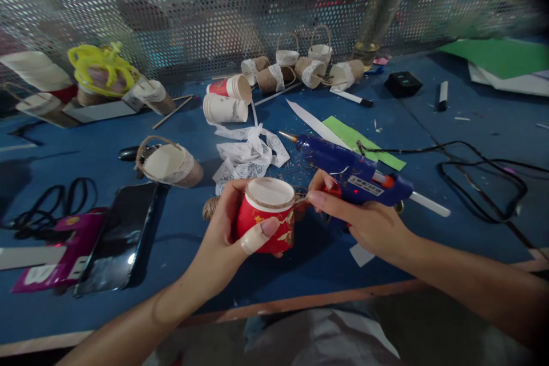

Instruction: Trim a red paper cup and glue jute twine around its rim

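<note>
Head view: left hand (229, 231) grips red cup (262, 215) (gold-patterned, white-topped).

Backdrop: perforated grey panel (193, 17) | Table: blue tabletop (178, 229), brownish edge (300, 301) | Floor (441, 326): dim

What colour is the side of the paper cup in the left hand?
Paper cup: red with gold print; head view.

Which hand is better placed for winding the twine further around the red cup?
Probably the right hand: its thumb and finger pinch the twine, which stretches to the cup. The left hand is occupied gripping the cup, so it seems better suited to steadying.
</note>
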{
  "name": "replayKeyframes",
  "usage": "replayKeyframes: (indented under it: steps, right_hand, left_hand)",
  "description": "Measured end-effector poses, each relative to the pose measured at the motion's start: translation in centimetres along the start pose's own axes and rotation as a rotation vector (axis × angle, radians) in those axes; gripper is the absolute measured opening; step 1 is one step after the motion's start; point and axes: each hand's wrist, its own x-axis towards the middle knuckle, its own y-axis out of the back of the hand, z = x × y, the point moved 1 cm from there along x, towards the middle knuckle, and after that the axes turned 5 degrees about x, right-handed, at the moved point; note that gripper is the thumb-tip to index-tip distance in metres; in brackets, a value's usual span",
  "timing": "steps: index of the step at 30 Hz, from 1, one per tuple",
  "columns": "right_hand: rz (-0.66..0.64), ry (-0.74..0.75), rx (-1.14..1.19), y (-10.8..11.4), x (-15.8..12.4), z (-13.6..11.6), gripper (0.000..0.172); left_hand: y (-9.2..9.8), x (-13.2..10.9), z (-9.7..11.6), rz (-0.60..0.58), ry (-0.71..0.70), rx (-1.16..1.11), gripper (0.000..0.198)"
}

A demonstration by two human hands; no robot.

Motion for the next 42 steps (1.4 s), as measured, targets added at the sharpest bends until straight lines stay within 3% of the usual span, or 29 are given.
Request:
replayKeyframes:
  steps: [8, 18, 30, 36, 39, 42]
  right_hand:
    - [0.039, 0.01, -0.021, -0.07, -0.03, -0.14, 0.019]
    - [0.068, 0.07, -0.122, -0.32, 0.14, -0.36, 0.02]
    - [0.082, 0.047, -0.078, -0.63, -0.28, -0.41, 0.016]
    - [0.056, 0.05, -0.131, -0.39, -0.49, -0.41, 0.017]
    - [0.003, 0.076, -0.18, -0.39, -0.57, -0.47, 0.015]
    - [0.037, 0.082, -0.163, -0.49, -0.64, -0.52, 0.015]
  left_hand:
    - [-0.2, 0.0, -0.6, -0.089, 0.002, -0.143, 0.039]
    - [-0.17, 0.02, -0.54, -0.093, -0.009, -0.149, 0.038]
    - [0.19, 0.12, -0.93, -0.073, -0.048, -0.078, 0.038]
    - [-0.23, 0.03, -0.46, -0.065, -0.026, -0.107, 0.038]
    - [-0.41, 0.02, -0.18, -0.106, 0.016, -0.174, 0.037]
    - [-0.39, 0.02, -0.11, -0.149, 0.057, -0.196, 0.037]
